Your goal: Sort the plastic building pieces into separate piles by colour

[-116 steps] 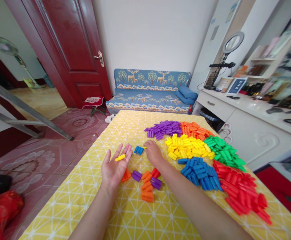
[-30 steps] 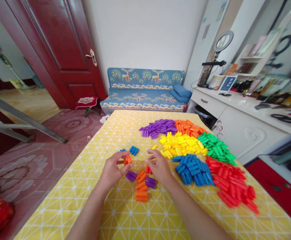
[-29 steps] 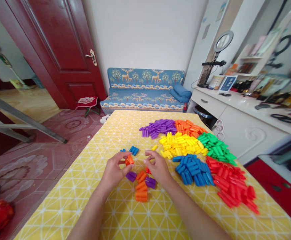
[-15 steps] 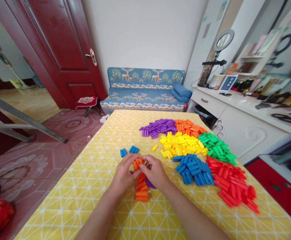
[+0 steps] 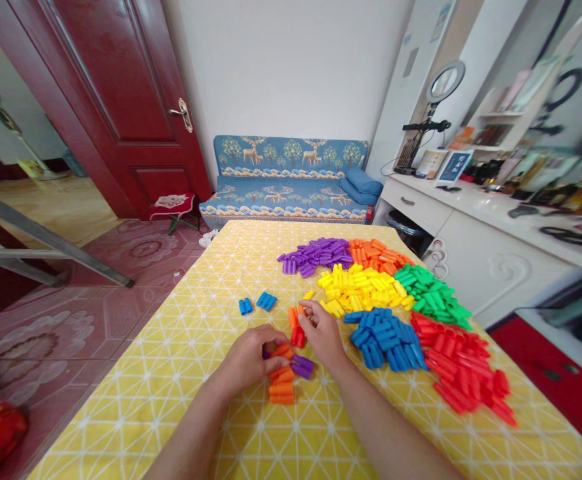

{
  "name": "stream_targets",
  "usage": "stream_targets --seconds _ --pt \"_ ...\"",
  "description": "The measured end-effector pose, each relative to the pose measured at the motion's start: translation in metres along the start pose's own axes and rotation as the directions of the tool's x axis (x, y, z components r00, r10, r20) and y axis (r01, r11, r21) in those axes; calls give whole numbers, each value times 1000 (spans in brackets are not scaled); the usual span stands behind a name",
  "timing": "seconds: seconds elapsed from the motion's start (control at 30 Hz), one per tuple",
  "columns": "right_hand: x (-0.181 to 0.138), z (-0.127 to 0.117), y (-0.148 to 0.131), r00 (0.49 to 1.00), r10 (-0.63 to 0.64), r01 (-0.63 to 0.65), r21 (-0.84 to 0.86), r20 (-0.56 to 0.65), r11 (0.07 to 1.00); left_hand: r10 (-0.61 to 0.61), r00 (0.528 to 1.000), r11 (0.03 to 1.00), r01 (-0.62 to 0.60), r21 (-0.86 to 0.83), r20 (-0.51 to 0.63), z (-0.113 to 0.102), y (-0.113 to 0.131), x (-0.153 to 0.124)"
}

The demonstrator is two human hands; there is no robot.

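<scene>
My left hand (image 5: 251,357) is closed on a joined chain of ribbed plastic building blocks, its fingers at the chain's upper left. Orange blocks (image 5: 281,393) run down the chain's middle, and a purple block (image 5: 302,367) sticks out to the right. Another purple part is half hidden by the left fingers. Just above the chain, my right hand (image 5: 321,333) pinches an orange block (image 5: 293,317) with a red block (image 5: 297,337) below it. Whether the red block touches the chain, I cannot tell. Two small blue block pieces (image 5: 267,301) lie beyond the left hand.
Loose blocks lie in colour heaps on the right: purple (image 5: 315,256), orange (image 5: 378,255), yellow (image 5: 363,288), green (image 5: 433,293), blue (image 5: 385,339) and red (image 5: 463,367). A yellow patterned cloth (image 5: 171,400) covers the table. Behind stands a blue sofa (image 5: 285,193).
My hands have moved apart. The right hand has shifted up and right with the orange and red blocks; the left has dropped lower onto the chain, and more of the purple block shows.
</scene>
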State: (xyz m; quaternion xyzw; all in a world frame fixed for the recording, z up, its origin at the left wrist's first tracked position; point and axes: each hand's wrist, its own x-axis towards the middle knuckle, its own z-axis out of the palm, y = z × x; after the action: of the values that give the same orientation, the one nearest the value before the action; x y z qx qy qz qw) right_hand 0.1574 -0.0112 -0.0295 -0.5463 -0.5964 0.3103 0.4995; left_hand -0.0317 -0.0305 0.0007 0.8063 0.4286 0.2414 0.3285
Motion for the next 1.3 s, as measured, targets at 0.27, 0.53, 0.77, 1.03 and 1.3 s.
stream_targets --seconds 0.27,0.53,0.77,1.03,1.3 --pt "-2 5 2 999 17 -11 -127 41 992 -30 1000 995 30 91 2 2 -2 0" --pt "-2 3 0 998 12 -1 -186 60 983 -45 999 983 45 177 -5 5 -2 2" --pt "-1 4 4 998 11 -2 -150 58 989 -48 999 977 46 210 5 5 -3 3" --pt "-1 3 4 998 14 -4 -151 60 989 -48 999 972 47 228 -1 6 0 3" --pt "-1 3 5 997 19 -8 -145 70 989 -84 997 970 82 227 -2 5 3 3"
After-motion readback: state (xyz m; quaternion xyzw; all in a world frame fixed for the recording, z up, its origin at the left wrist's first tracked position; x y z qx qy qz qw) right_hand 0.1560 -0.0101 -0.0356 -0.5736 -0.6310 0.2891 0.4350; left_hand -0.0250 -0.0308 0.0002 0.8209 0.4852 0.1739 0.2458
